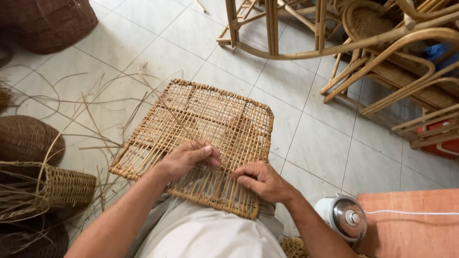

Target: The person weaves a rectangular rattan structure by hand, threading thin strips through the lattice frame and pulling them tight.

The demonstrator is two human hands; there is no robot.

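Pinching a thin cane strand (224, 167) between thumb and fingertips, left hand (189, 157) curled narrow over the near part of a woven cane panel (215, 119). Right hand (260, 180) just beside, fingers bent and pressed down on the weave, touching the same strand; whether gripping it or only steadying it, hard to tell. Panel resting across the lap, near edge on pale trousers (205, 234), far edge tilted out over the tiled floor (315, 143). Square frame of thicker cane, open lattice filled in on the far half, loose upright strands on the near half. Likely light and fairly stiff at the frame, springy in the mesh; single strands thin, bendy, probably prone to snapping if kinked. Safest hold judged to be the thick frame edges, not the open weave. Loose strands (86, 110) scattered on the floor to the left, beside woven baskets (57, 186). Bent cane chair frames (382, 48) stacked well apart at the upper right. A small white cooker with a glass lid (342, 217) near the right elbow, next to an orange board (411, 224).
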